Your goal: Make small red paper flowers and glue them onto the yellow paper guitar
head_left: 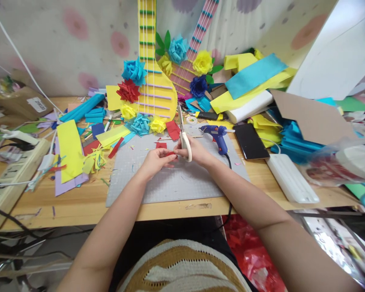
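Observation:
Above the grey cutting mat (170, 190), my left hand (155, 162) pinches a small red paper piece (171, 153). The fingertips of my right hand (197, 151) meet the same piece from the other side. White-handled scissors (186, 147) hang on my right hand, blades pointing away from me. Just beyond my fingers lie a red paper scrap (161, 145) and a larger red square (172, 130). Behind the mat stands a yellow paper guitar (158, 91), trimmed with a red paper flower (128, 91) and several blue and yellow ones.
A blue glue gun (216, 136) lies right of my hands, with its cord running off the table edge. Further right are a black phone (251, 141) and a white power bank (292, 177). Yellow paper strips (69, 150) lie left; a power strip (13, 178) borders the table.

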Tool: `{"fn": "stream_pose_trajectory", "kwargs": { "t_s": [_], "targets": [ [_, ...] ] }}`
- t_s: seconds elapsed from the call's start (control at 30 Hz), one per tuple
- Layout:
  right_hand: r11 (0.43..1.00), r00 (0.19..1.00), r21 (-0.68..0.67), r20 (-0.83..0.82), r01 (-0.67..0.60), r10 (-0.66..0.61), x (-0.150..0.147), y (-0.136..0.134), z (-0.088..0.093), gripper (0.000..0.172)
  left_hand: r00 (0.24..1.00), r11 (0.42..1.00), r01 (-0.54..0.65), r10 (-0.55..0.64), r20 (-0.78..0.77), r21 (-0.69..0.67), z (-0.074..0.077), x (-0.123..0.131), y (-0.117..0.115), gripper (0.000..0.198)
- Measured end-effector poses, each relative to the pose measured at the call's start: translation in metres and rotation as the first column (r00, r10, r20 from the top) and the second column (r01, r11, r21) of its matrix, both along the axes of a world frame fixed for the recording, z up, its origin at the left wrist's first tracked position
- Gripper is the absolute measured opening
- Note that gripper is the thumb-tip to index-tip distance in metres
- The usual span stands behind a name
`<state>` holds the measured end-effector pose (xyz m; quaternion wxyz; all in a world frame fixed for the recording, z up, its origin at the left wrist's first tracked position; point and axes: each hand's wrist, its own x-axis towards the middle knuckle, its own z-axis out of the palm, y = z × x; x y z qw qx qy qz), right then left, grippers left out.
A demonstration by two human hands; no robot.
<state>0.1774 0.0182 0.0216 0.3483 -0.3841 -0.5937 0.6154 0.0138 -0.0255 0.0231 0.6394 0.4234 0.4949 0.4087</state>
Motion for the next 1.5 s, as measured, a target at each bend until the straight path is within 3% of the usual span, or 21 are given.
{"fn": "stream_pose_trajectory", "kwargs": {
  "t_s": [0.17,0.27,0.37,0.43,0.53,0.67,1.27,1.5],
  "targets": [
    [0.998,1.000,0.061,0.024,-0.019,0.018,0.001,0.000,0.000,0.049,0.999,0.999,-0.035,0.036,0.001,-0.035,-0.003,0.001,0.000,0.034],
    [0.972,0.972,0.214,0.233,-0.095,0.044,0.015,0.007,0.006,0.045,0.997,0.997,-0.070,0.071,0.012,-0.027,-0.003,-0.003,0.000,0.037],
    [0.889,0.822,0.346,0.567,-0.298,0.055,0.032,0.014,0.014,0.045,0.995,0.995,-0.095,0.095,0.027,0.010,-0.001,-0.008,0.000,0.038],
    [0.833,0.711,0.346,0.699,-0.432,0.079,0.039,0.015,0.020,0.045,0.993,0.992,-0.112,0.110,0.037,0.050,0.000,-0.011,0.001,0.038],
    [0.796,0.603,0.294,0.790,-0.530,0.109,0.039,0.011,0.028,0.045,0.986,0.979,-0.166,0.162,0.043,0.118,0.002,-0.015,0.003,0.036],
    [0.775,0.534,0.291,0.843,-0.561,0.069,0.034,0.006,0.031,0.048,0.979,0.965,-0.201,0.195,0.053,0.170,0.001,-0.019,0.004,0.031],
    [0.736,0.567,0.441,0.819,-0.514,-0.095,0.029,0.005,0.020,0.048,0.979,0.969,-0.188,0.171,0.112,0.161,-0.002,-0.020,0.005,0.033],
    [0.745,0.588,0.446,0.804,-0.495,-0.091,0.030,0.005,0.022,0.046,0.981,0.971,-0.174,0.156,0.118,0.162,-0.002,-0.020,0.005,0.033]
  ]
}}
